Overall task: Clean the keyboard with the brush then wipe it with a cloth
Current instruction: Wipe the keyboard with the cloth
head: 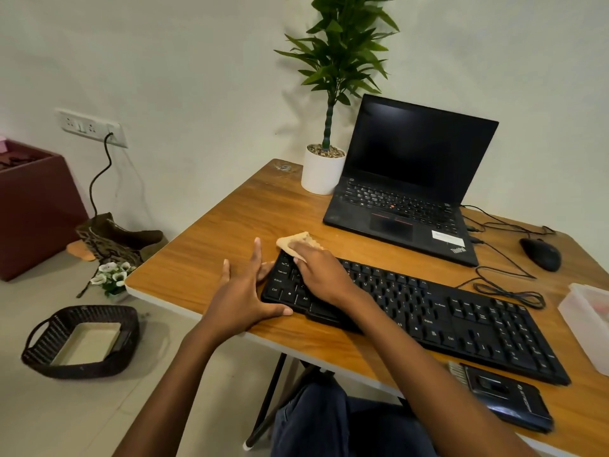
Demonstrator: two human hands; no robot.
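Cloth [296, 240] mostly under right hand [321, 275]

My feed shows a black keyboard [428, 313] with white key legends, a beige cloth [297, 241], the orange-brown wood grain of the worktop [230, 219], a black laptop [418, 150] with red accents, a white pot [321, 176], green leaves [342, 51] and a dark-brown woven basket [79, 369].
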